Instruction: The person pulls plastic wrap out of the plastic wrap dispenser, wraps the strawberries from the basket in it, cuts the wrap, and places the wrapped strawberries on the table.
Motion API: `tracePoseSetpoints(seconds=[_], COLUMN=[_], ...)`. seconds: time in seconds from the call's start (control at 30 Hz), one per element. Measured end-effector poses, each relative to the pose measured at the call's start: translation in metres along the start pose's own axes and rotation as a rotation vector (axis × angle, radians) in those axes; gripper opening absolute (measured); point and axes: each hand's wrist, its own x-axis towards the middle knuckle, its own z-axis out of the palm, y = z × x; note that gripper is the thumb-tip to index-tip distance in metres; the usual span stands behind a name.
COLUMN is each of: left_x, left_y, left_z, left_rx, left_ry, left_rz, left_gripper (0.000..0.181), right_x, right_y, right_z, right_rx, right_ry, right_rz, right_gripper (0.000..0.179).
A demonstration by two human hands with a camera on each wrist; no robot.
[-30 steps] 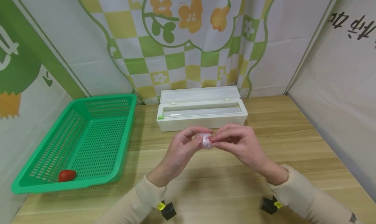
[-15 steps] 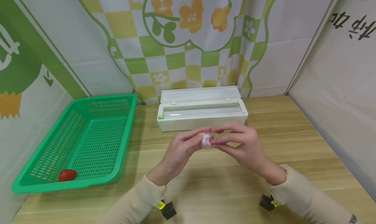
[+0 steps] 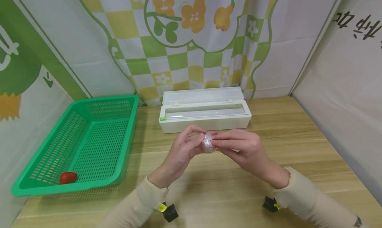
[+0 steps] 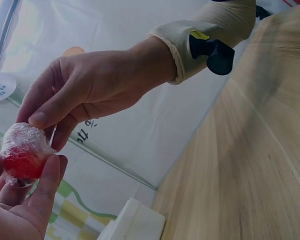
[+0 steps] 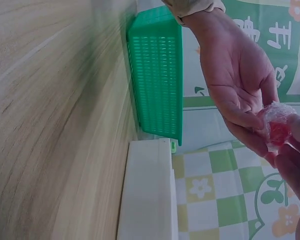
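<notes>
Between my two hands, above the table, is a small red fruit wrapped in crinkled cling film [image 3: 208, 144]. My left hand [image 3: 180, 155] pinches it from the left with thumb and fingers. From the right, my right hand [image 3: 246, 151] grips the film with its thumb and fingertips. Red shows through the film on the wrapped fruit [image 4: 25, 162] in the left wrist view, with whitish bunched film on top. A bare red fruit [image 3: 68, 178], strawberry-like in shape, lies in the near left corner of the green plastic basket [image 3: 129, 145].
Behind the hands stands a white cling film box [image 3: 206, 124], its lid [image 3: 203, 96] raised, with a roll inside and a green slider [image 3: 162, 118] at its left. The wooden table [image 3: 298, 148] is bounded by printed cloth walls, with a checkered curtain [image 3: 197, 58] at the back.
My right fingers have shifted on the wrapped fruit, from spread apart to closer together. The fruit has turned, so whitish film faces the head camera where red showed before.
</notes>
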Motion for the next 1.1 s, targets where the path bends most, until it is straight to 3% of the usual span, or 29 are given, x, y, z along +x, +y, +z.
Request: tracePoseSetpoints(seconds=[0.17,0.33,0.5,0.57,0.73,0.93,1.1], left_x=[-0.0002,-0.001,-0.0026,-0.0023,-0.0015,-0.0012,-0.0019], left_y=[-0.0012,-0.0021,-0.0027,-0.0034,-0.0065,-0.0089,-0.008], left_z=[-0.0009,-0.0021,-0.0031,-0.0031,-0.0037,-0.0052,-0.0052], left_rx=[0.045,0.111,0.233,0.274,0.346,0.466,0.55], left_ry=[0.036,0.055,0.0,0.013,0.083,0.068,0.071], left_rz=[0.02,0.034,0.081,0.107,0.202,0.371,0.437], left_gripper=[0.012,0.03,0.061,0.068,0.055,0.043,0.04], right_x=[-0.0036,-0.0061,-0.0079,-0.008,-0.0066,-0.006,-0.0068], right_y=[-0.001,-0.0005,-0.0013,-0.002,-0.0039,-0.004,-0.0049], right_z=[-0.0016,-0.0034,-0.0057,-0.006,-0.0046,-0.0047,-0.0062], right_rx=[0.017,0.094,0.128,0.153,0.215,0.174,0.172], right_ry=[-0.047,-0.073,-0.093,-0.099,-0.115,-0.141,-0.156], right_rz=[0.119,0.217,0.325,0.353,0.381,0.358,0.396], right_gripper=[0.021,0.02,0.031,0.034,0.043,0.048,0.046])
